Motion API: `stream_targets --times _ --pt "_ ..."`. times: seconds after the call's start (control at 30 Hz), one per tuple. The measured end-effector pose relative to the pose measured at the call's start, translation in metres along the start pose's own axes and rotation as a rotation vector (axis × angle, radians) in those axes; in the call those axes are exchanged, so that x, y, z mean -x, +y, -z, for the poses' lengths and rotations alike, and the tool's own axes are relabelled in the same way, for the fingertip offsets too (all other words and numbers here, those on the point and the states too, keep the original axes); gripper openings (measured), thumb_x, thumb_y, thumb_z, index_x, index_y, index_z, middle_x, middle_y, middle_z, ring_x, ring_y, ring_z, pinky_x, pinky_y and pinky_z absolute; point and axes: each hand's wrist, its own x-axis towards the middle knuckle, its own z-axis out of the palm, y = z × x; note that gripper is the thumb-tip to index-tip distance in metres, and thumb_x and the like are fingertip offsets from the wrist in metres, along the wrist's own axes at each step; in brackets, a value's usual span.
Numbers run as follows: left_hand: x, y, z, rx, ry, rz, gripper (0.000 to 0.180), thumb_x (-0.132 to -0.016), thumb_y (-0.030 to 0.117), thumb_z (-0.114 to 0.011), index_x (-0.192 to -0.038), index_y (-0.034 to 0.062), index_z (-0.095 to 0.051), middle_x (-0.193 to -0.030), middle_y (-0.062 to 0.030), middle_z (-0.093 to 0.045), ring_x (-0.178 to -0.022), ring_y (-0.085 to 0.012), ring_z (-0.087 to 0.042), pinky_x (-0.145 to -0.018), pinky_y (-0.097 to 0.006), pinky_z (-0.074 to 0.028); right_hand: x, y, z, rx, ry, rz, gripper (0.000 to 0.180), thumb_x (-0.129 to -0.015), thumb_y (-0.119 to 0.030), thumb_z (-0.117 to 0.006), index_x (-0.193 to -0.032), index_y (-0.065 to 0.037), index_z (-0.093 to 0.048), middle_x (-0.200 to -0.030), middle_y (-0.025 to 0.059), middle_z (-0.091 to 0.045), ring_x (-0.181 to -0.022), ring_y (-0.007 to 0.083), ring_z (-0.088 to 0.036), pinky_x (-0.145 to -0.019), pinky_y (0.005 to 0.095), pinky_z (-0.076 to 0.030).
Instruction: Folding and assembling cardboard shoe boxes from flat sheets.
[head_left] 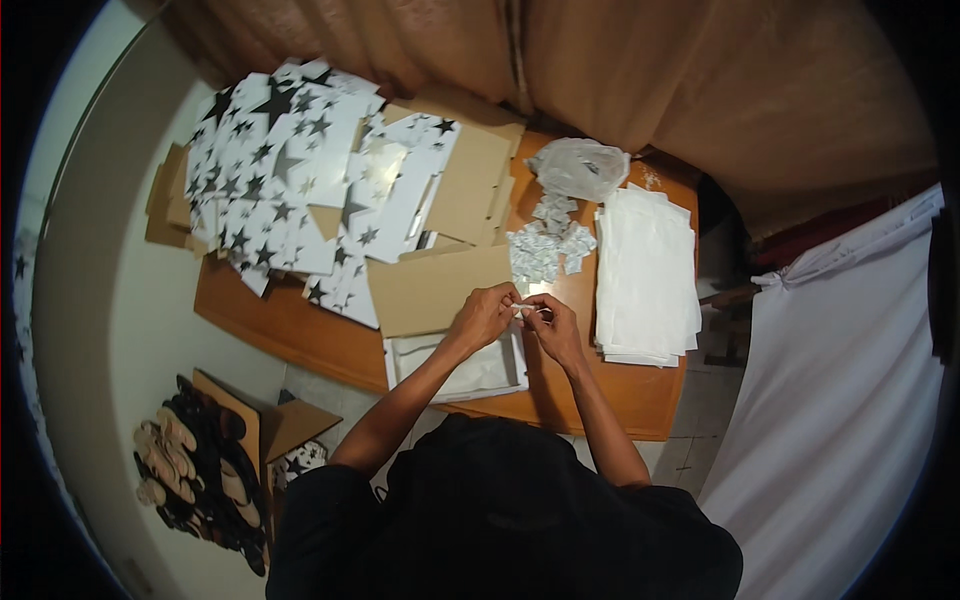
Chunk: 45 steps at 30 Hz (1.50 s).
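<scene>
My left hand (487,313) and my right hand (553,327) meet over the near part of the table, fingertips pinched together. Between them is a small white piece (522,308), like one of the sachets, mostly covered by the fingers. Just beyond lies a loose pile of small whitish sachets (540,252). Below my left wrist sits an open shallow white box (400,370) with white paper (478,372) inside. Its brown-lined lid (430,290) is folded back toward the far side. My left forearm crosses over the box.
Star-printed white box pieces (290,175) are heaped at the left of the wooden table (260,312). A stack of white paper sheets (648,275) lies at the right. Behind the sachets is a clear plastic bag (580,168). Several shoes (195,465) are at lower left.
</scene>
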Motion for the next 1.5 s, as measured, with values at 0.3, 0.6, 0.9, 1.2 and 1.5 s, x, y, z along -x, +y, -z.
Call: stream_targets --times 0.3,0.6,0.9,1.2,1.5 --pt "0.095 -0.067 0.023 0.004 0.17 0.093 0.011 -0.082 -0.002 -0.07 -0.091 -0.0043 -0.065 -0.083 -0.0157 -0.071 -0.079 -0.026 -0.072 -0.069 -0.034 -0.056 0.032 0.0 -0.076 0.33 -0.189 0.075 0.021 -0.091 -0.015 -0.071 -0.106 0.0 -0.071 -0.089 0.0168 -0.074 -0.08 0.0221 -0.072 -0.072 0.0335 -0.056" --pt "0.168 -0.091 0.043 -0.073 0.446 0.115 0.025 -0.086 0.004 -0.07 -0.109 0.0002 -0.061 -0.095 -0.0179 -0.07 -0.088 -0.0319 -0.071 -0.078 -0.042 -0.055 0.057 0.01 -0.08 0.509 -0.145 0.203 0.021 -0.089 -0.007 -0.067 -0.11 0.0 -0.068 -0.102 0.0191 -0.07 -0.094 0.0323 -0.069 -0.084 0.0416 -0.054" --pt "0.196 -0.165 0.051 -0.19 0.372 0.486 0.038 -0.088 0.014 -0.069 -0.123 0.0038 -0.058 -0.111 -0.0191 -0.066 -0.107 -0.0394 -0.063 -0.089 -0.048 -0.05 0.075 0.047 -0.045 0.709 0.256 0.096 0.034 -0.087 -0.007 -0.068 -0.119 0.003 -0.062 -0.106 0.0264 -0.067 -0.099 0.0413 -0.066 -0.087 0.047 -0.052" --pt "0.152 -0.119 0.017 -0.216 0.307 0.294 0.041 -0.086 0.009 -0.071 -0.124 0.0001 -0.058 -0.105 -0.0196 -0.067 -0.1 -0.0384 -0.065 -0.085 -0.046 -0.051 0.114 0.047 0.008 0.741 0.488 0.068 0.036 -0.085 -0.004 -0.068 -0.12 0.002 -0.062 -0.105 0.0271 -0.067 -0.094 0.0443 -0.066 -0.082 0.0481 -0.052" --pt "0.096 -0.116 -0.022 -0.159 0.237 0.056 0.041 -0.083 0.001 -0.071 -0.122 -0.0021 -0.058 -0.102 -0.0213 -0.067 -0.096 -0.039 -0.065 -0.084 -0.046 -0.051 0.131 0.086 0.054 0.703 0.62 -0.059 0.04 -0.086 -0.008 -0.069 -0.124 0.001 -0.062 -0.109 0.0244 -0.069 -0.095 0.039 -0.069 -0.084 0.0454 -0.054"
